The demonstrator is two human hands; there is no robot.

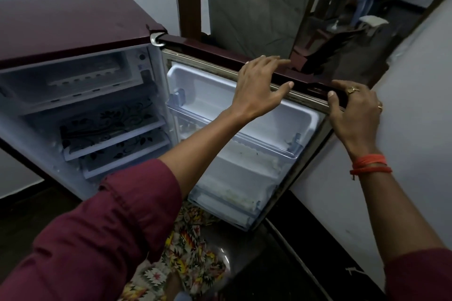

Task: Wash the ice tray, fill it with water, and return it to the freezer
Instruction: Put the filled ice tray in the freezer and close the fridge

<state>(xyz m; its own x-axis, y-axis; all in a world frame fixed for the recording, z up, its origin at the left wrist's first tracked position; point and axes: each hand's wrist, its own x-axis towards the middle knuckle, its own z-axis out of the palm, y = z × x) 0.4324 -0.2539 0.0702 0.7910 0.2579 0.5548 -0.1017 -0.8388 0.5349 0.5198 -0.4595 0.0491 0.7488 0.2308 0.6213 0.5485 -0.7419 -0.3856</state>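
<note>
Hazard sources centre on the open door. The dark-red metal refrigerator door (215, 51) stands swung wide, and both hands are at its top edge. The left hand (259, 88) lies over that edge with fingers straight and spread, thumb held apart below the gasket, and it pinches nothing. The right hand (352, 107) grips the outer top corner, with fingers curled over the top and the thumb pressed on the inner side.

Possible faults, as judgement:
- A firm swing toward the cabinet can trap either thumb between gasket and frame, since both thumbs sit on the inner face.
- If the tray holds water, a slammed door jolts the cabinet and the water slops out of the cells.
- The task stage cannot be read here. Closing the door on an unwashed tray would skip the wash step.

Location: a long, narrow white plastic ice tray (83, 79) appears to lie inside the white-walled freezer compartment (29, 85) at the top of the small dark-red refrigerator (61, 27), well apart from both hands. Detail is soft, so this identification is tentative.

Orientation: the long axis runs across the compartment, roughly parallel to the front opening, with one end toward the hinge side and the other toward the opposite wall. A row of small rounded shapes shows along the near long side. Whether the cells face up cannot be told.
</note>
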